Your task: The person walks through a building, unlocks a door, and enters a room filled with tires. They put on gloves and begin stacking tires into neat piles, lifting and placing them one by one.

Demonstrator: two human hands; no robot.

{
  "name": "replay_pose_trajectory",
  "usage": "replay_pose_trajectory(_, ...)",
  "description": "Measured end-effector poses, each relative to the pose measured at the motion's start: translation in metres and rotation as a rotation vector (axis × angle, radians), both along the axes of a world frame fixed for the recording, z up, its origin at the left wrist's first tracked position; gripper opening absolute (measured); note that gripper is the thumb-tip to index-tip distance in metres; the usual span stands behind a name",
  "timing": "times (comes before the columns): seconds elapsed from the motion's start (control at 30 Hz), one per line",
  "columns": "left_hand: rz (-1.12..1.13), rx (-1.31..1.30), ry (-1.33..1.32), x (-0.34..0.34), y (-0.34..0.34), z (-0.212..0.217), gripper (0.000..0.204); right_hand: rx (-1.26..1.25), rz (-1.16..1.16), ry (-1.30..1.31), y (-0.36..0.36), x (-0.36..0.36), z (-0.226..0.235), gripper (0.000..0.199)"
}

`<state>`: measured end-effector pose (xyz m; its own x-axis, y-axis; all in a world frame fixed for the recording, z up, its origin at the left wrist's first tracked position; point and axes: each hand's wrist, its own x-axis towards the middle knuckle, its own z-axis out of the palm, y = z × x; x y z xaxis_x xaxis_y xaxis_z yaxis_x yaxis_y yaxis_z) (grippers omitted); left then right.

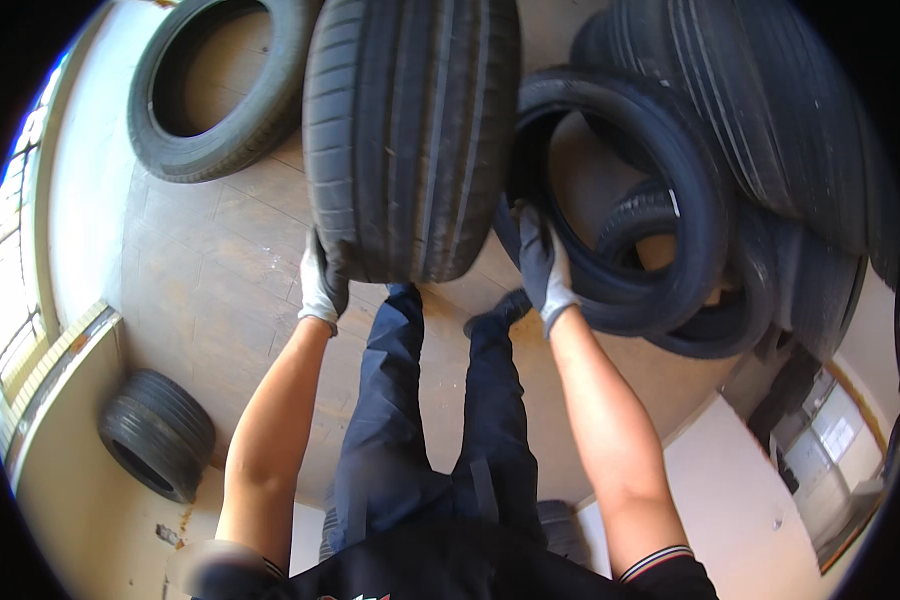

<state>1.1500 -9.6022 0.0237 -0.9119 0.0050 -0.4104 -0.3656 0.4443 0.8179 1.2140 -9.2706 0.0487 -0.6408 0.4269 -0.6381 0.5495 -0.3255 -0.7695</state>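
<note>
A large black tire [410,140] stands upright in front of me with its grooved tread facing me. My left hand [324,280], in a white glove with a dark grey palm, lies against the tire's lower left edge, fingers extended upward. My right hand [544,262], gloved the same way, is raised to the right of that tire with its fingers stretched out. A gap shows between it and the tread. Its fingertips overlap the near left rim of another black tire [695,200], which leans on the right; whether they touch it I cannot tell.
At the upper left a tire [270,125] leans by the white wall. More tires [770,110] are piled at the right, and a smaller one [160,430] stands at the lower left. Brownish floor tiles [220,260] lie under my feet. A window [15,230] runs along the left.
</note>
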Motion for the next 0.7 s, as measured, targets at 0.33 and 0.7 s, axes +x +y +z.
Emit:
replay_pose_trajectory(0.33, 0.014, 0.074, -0.105, 0.008, -0.004, 0.030, 0.058, -0.363, -0.174, 0.136, -0.043, -0.008, -0.079, 0.054)
replay_pose_trajectory(0.7, 0.302, -0.072, -0.048, 0.045, 0.019, 0.138, 0.050, -0.511, 0.171, 0.102, -0.033, -0.029, 0.114, 0.058)
